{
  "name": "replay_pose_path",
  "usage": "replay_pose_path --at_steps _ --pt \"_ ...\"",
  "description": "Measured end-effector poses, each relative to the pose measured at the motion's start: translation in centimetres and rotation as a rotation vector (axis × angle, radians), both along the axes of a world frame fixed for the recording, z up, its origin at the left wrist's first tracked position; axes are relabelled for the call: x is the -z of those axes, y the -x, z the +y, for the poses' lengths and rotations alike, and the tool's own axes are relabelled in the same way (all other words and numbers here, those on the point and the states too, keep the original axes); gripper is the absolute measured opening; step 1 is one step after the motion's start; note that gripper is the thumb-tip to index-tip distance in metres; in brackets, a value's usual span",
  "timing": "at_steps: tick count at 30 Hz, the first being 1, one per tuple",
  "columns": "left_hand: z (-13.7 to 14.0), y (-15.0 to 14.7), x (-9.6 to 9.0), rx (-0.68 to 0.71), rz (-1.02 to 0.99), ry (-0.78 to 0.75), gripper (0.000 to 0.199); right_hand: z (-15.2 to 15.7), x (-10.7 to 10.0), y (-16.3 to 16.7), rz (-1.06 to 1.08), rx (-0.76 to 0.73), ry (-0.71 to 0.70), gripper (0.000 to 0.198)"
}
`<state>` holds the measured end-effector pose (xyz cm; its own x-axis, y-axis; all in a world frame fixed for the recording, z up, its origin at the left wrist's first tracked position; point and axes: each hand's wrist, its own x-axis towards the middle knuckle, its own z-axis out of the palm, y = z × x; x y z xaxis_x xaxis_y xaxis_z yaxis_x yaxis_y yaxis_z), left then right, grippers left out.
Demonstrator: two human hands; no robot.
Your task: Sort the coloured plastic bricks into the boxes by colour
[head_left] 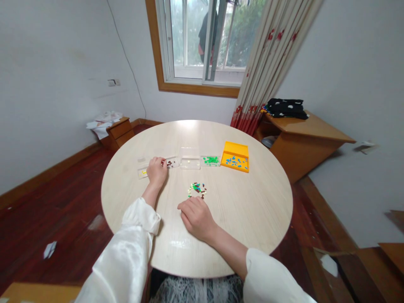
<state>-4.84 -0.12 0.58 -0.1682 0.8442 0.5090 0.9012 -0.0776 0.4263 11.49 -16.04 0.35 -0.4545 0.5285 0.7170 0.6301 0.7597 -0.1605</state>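
We're counting two hands over one round table. The left hand is reaching to the box row, fingertips bunching almost together; the brown pieces are lying right by those fingertips and just to their right, in a clear box. Whether the fingers are pinching one, we can't tell. The right hand is hanging back palm down, fingers loosely bending, just on the near side of one mixed pile; its underside is hiding, so we can't tell if it's holding anything.

Boxes: we're counting five, four clear boxes and one orange box, all standing open in a row. Left to right, they're holding yellow pieces, the brown ones, one pale piece that we're making out, green pieces and, in the orange one, blue pieces. The other pieces are showing too small for us to count.
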Motion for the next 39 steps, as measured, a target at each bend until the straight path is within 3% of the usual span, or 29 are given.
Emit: replay_pose_path --at_steps 8,17,22,30,39 --pt "0.1 -0.3 -0.5 0.021 0.062 0.088 0.020 0.3 -0.3 2.1 0.398 0.156 0.263 0.017" --pt "0.1 -0.1 -0.1 0.022 0.033 0.093 0.020 1.5 -0.1 2.3 0.571 0.285 0.389 0.016" --pt "-0.2 0.2 0.1 0.028 0.012 0.084 0.020 1.8 -0.3 2.3 0.522 0.406 0.392 0.017" --pt "-0.3 0.3 0.5 0.032 -0.005 0.074 0.022 2.7 -0.3 1.6 0.194 0.625 0.420 0.033" --pt "-0.4 0.3 0.2 0.053 0.000 0.055 0.022 3.5 0.1 1.9 0.047 0.693 0.428 0.032"
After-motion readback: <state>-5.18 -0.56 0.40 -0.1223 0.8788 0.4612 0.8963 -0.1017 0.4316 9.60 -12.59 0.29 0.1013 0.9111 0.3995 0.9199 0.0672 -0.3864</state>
